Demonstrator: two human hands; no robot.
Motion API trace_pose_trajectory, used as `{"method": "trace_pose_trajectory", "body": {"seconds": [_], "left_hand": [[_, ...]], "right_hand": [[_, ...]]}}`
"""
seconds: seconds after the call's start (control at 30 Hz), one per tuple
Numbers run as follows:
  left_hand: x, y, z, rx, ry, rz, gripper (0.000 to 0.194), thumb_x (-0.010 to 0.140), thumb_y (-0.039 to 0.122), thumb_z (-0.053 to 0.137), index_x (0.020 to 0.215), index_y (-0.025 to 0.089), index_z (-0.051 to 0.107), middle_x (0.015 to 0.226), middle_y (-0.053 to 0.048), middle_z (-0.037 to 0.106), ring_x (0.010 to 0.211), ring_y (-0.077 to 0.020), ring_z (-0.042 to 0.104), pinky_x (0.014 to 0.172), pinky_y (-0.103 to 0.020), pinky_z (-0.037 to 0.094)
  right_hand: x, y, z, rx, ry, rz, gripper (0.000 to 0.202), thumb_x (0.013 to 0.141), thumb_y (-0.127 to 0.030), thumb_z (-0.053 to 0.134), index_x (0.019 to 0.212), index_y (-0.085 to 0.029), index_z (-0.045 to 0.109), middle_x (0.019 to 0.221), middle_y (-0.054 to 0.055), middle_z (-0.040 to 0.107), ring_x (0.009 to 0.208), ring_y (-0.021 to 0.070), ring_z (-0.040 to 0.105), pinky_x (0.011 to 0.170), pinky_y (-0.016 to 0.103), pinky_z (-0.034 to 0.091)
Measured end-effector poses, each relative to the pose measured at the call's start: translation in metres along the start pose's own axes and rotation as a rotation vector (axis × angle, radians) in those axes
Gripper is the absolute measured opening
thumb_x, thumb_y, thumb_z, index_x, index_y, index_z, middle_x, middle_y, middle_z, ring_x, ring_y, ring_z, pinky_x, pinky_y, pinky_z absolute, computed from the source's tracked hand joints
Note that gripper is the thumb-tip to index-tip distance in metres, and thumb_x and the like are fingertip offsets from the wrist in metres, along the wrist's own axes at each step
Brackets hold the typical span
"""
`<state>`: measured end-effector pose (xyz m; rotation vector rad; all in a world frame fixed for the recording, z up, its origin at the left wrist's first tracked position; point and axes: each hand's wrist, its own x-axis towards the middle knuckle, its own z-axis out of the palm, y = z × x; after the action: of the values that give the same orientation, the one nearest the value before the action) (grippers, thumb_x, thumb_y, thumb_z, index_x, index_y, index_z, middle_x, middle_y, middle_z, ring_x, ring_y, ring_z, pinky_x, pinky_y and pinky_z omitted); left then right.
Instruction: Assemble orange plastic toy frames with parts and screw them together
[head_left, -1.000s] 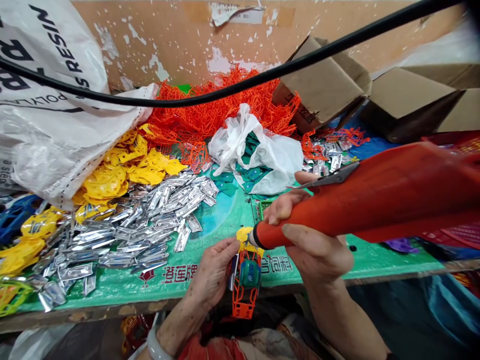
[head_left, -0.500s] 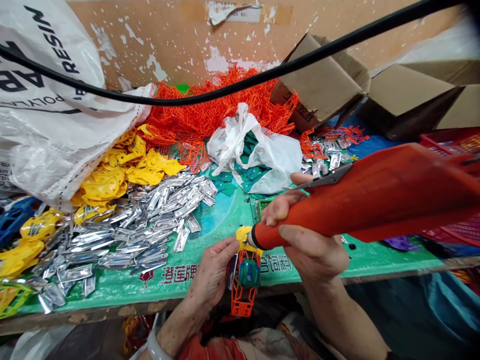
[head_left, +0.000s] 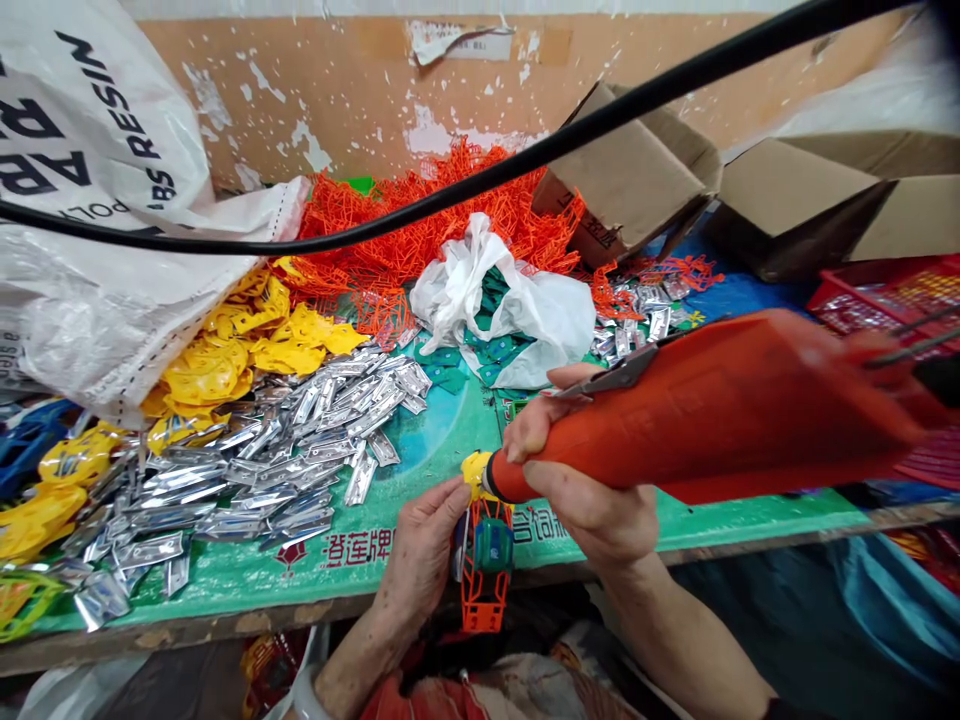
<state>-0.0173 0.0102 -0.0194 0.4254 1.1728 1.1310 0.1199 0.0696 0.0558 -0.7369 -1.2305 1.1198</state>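
My left hand (head_left: 424, 540) pinches a small toy assembly at the table's front edge. It has an orange frame (head_left: 482, 590), a green part (head_left: 493, 545) in its middle and a yellow piece (head_left: 475, 472) at its far end. My right hand (head_left: 592, 490) is wrapped round a red power screwdriver (head_left: 690, 410) with a metal lever on top. The black-collared tip of the tool points left and meets the yellow piece; the exact contact point is hidden.
Silver plates (head_left: 300, 450) and yellow parts (head_left: 210, 370) lie at the left beside a white sack (head_left: 112, 300). Behind are orange frames (head_left: 420, 220), a white plastic bag (head_left: 555, 310) and cardboard boxes (head_left: 630, 170). A black cable (head_left: 420, 213) crosses the view.
My right hand and the red screwdriver have moved a little left, and the tool lies more level. The black cable hangs lower at the left. My left hand still holds the toy assembly.
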Motion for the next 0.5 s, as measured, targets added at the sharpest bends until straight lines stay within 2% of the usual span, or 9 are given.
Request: {"method": "trace_pose_trajectory", "body": {"seconds": [0.23, 0.37, 0.5], "left_hand": [[-0.001, -0.002, 0.0, -0.043, -0.009, 0.034, 0.022, 0.074, 0.033, 0.079, 0.092, 0.02, 0.08, 0.083, -0.002, 0.078, 0.071, -0.0158, 0.065, 0.067, -0.023, 0.049], [-0.003, 0.004, 0.002, -0.09, -0.017, -0.008, 0.028, 0.069, 0.032, 0.083, 0.09, 0.015, 0.079, 0.079, -0.004, 0.078, 0.069, -0.0153, 0.067, 0.063, -0.022, 0.051], [-0.005, 0.01, -0.001, -0.133, 0.026, -0.065, 0.032, 0.063, 0.029, 0.086, 0.088, 0.013, 0.076, 0.076, -0.005, 0.077, 0.06, -0.0138, 0.067, 0.056, -0.022, 0.053]], "right_hand": [[-0.002, 0.002, 0.004, 0.13, -0.029, -0.005, 0.05, 0.07, -0.013, 0.067, 0.113, -0.03, 0.049, 0.075, -0.006, 0.056, 0.067, 0.0148, 0.057, 0.071, 0.038, 0.053], [0.0, -0.004, -0.002, 0.196, 0.004, -0.006, 0.049, 0.07, -0.018, 0.07, 0.114, -0.03, 0.051, 0.078, -0.006, 0.058, 0.067, 0.0148, 0.057, 0.072, 0.038, 0.051], [0.01, -0.021, -0.012, 0.121, 0.124, -0.048, 0.041, 0.066, -0.021, 0.075, 0.104, -0.028, 0.059, 0.076, -0.003, 0.061, 0.066, 0.0178, 0.058, 0.07, 0.04, 0.05]]}}
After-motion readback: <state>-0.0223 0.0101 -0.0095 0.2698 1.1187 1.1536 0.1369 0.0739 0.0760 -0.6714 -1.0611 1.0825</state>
